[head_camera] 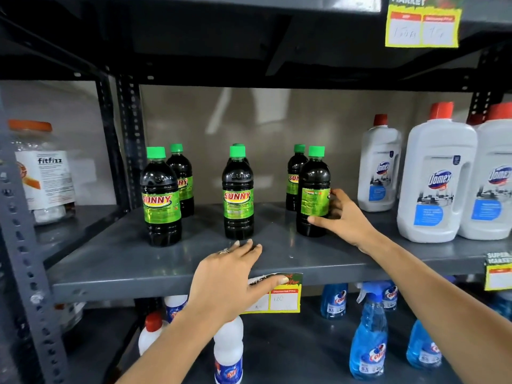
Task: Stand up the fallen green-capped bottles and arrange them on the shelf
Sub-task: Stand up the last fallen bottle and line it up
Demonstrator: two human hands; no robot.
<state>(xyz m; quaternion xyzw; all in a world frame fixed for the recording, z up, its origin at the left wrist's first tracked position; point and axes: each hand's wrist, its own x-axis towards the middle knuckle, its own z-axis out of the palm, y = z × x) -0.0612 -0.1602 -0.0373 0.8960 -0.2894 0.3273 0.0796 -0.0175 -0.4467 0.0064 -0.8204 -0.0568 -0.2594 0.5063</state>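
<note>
The front right green-capped bottle (313,191) is found upright on the grey shelf (138,261), long axis vertical, label turned away. The right hand (342,217) is wrapped around its lower right side. The left hand (235,275), fingers spread, is rested empty at the near edge.

I see grey slotted-steel shelving (171,275) with perforated uprights (130,139). Behind it, a plain beige wall (263,128) carrying soft light reflections. The shelf overhead (221,29) sits in dark shadow.

"SUNNY" on green-capped bottles (238,202), "Domex" on white jugs (437,178), "fitfizz" on jar (45,173).
</note>
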